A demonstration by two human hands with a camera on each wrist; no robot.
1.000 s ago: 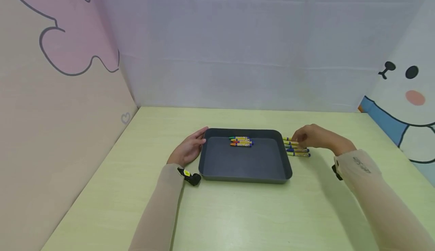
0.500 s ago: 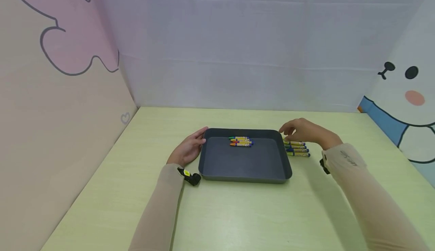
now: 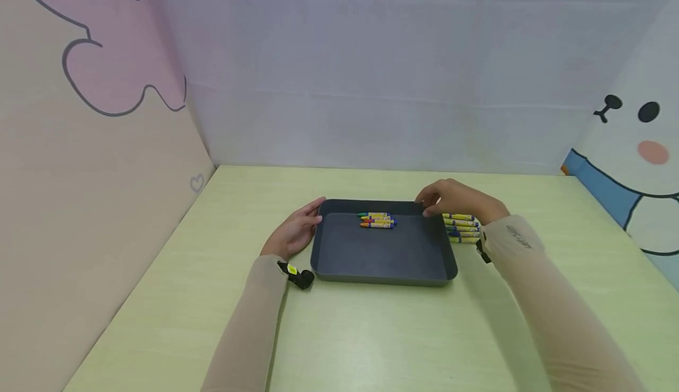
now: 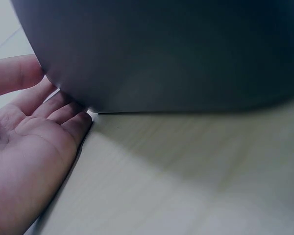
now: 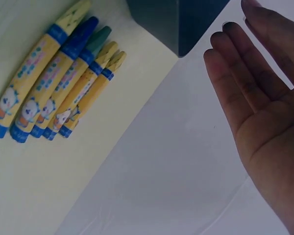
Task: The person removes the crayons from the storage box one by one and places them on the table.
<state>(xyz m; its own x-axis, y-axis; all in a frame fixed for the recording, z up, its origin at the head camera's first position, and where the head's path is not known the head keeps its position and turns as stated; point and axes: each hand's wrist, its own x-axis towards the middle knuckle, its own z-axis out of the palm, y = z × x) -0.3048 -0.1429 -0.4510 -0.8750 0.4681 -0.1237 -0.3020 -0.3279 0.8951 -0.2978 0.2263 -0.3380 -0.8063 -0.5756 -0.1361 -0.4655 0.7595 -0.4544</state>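
Observation:
A dark grey tray (image 3: 382,256) lies on the table with several crayons (image 3: 378,221) side by side near its back edge, tipped green, yellow, red and orange. Against the tray's left side rests my left hand (image 3: 294,230), its fingers (image 4: 63,110) relaxed and touching the outer wall. My right hand (image 3: 451,198) hovers at the tray's back right corner, fingers (image 5: 235,78) gently bent, with nothing seen in it. Whether it touches the rim I cannot tell. Below that hand, several more crayons (image 3: 460,223) lie in a row just right of the tray; the right wrist view shows their yellow wrappers.
The pale wooden table (image 3: 366,333) runs up to a white cloth backdrop (image 3: 345,85). A printed panel (image 3: 106,203) borders the left, and another with a cartoon face (image 3: 636,162) stands at the right.
My right hand has moved left from over the loose crayons to the tray's back right corner. The left hand, tray and crayons look unmoved.

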